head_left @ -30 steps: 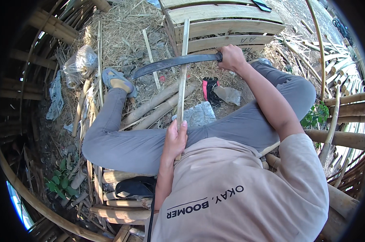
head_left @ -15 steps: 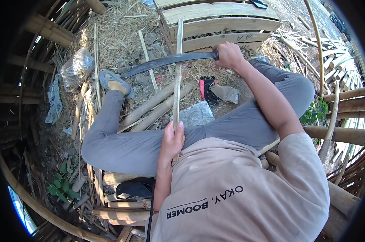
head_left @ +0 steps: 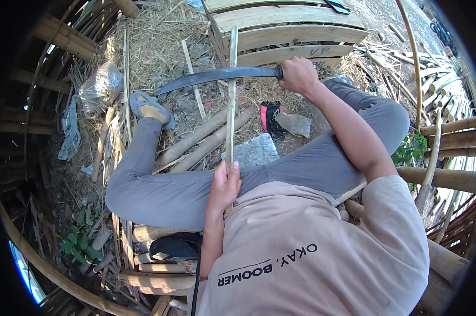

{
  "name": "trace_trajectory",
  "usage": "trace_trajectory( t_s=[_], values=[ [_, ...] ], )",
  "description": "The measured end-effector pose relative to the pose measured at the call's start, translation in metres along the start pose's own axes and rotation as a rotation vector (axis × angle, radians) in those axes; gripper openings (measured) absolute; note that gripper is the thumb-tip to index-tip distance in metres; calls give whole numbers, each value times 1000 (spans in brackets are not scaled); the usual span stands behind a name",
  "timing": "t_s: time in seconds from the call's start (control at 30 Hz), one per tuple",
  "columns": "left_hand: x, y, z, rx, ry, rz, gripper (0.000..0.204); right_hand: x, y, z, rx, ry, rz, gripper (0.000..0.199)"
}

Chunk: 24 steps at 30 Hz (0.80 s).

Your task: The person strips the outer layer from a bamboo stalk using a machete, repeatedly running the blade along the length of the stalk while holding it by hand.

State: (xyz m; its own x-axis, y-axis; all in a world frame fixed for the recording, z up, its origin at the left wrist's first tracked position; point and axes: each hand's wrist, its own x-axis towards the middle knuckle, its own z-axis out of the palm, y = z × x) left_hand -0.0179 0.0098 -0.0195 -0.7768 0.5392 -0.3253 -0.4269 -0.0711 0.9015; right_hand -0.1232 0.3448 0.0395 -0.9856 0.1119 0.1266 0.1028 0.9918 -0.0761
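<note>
A narrow split bamboo strip (head_left: 231, 116) points away from me, its near end in my left hand (head_left: 225, 184), whose thumb lies along the top. My right hand (head_left: 298, 75) is wrapped round the handle of a machete (head_left: 206, 78) with a long, dark, curved blade. The blade lies crosswise to the strip and meets it in the upper part, its tip toward the left near my shoe (head_left: 152, 109). Whether the edge bites into the strip is too small to tell. The handle is mostly hidden by my fingers.
A slatted wooden crate (head_left: 296, 34) stands ahead, a phone (head_left: 338, 6) on top. Between my legs lie bamboo poles (head_left: 196, 139), a pale stone block (head_left: 256, 150) and a pink-black item (head_left: 270, 118). Plastic bags (head_left: 103, 87) rest at left; cut bamboo (head_left: 448, 89) is piled at right.
The machete has shifted slightly to the left, and my right hand with it. My left hand keeps its hold on the bamboo strip, almost unmoved.
</note>
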Motion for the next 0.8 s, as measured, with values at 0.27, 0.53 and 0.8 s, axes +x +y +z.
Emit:
trace_trajectory(
  t_s=[0.27,0.53,0.8],
  values=[
    [-3,3,3,34,-11,21,19,10,16,9,38,19,76,23],
    [-5,8,5,-5,-21,-1,18,2,-2,2,25,23,14,21],
    [-6,1,0,61,-26,33,18,21,30,6,11,4,81,21]
  ],
)
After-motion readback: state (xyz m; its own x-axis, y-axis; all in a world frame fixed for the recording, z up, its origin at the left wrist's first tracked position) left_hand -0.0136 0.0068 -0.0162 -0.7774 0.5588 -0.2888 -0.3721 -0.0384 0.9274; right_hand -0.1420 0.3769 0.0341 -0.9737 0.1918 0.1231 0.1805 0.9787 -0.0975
